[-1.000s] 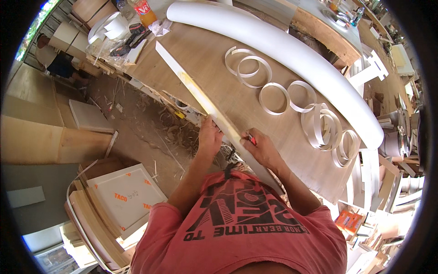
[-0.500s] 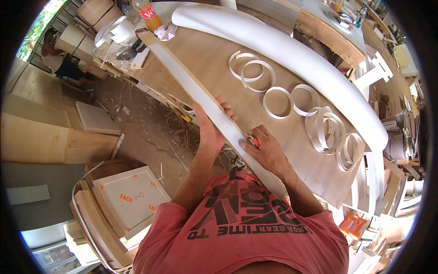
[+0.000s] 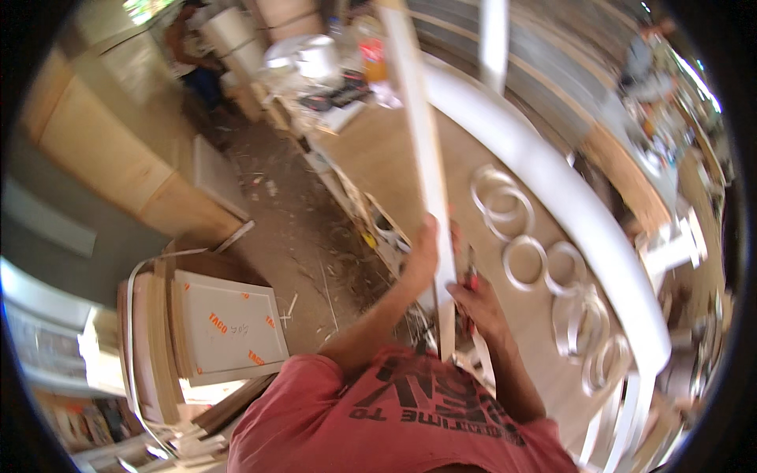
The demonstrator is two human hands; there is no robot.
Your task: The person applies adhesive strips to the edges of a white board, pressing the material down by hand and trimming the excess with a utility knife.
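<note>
A long narrow wooden board (image 3: 426,150) with a white face runs from near my shirt up past the far end of the table. My left hand (image 3: 423,256) is wrapped around it near the middle, thumb on the near side and fingertips at the far edge. Closer to my body, my right hand (image 3: 479,306) grips a slim red tool (image 3: 471,281), its thin dark end pointing up. It looks like a utility knife, though blur hides its detail. That hand is right beside the board's edge. A pale strip (image 3: 482,364) hangs below it.
The brown worktable (image 3: 378,150) carries several white coiled strips (image 3: 525,264) and a long white roll (image 3: 568,181). A bottle of orange drink (image 3: 371,51) stands at its far end. Stacked panels (image 3: 229,327) lie at the left; a person (image 3: 197,59) stands at far left.
The view has turned, and the board now stands more upright in it. My right hand and the red tool have come away from the white face to the board's right side.
</note>
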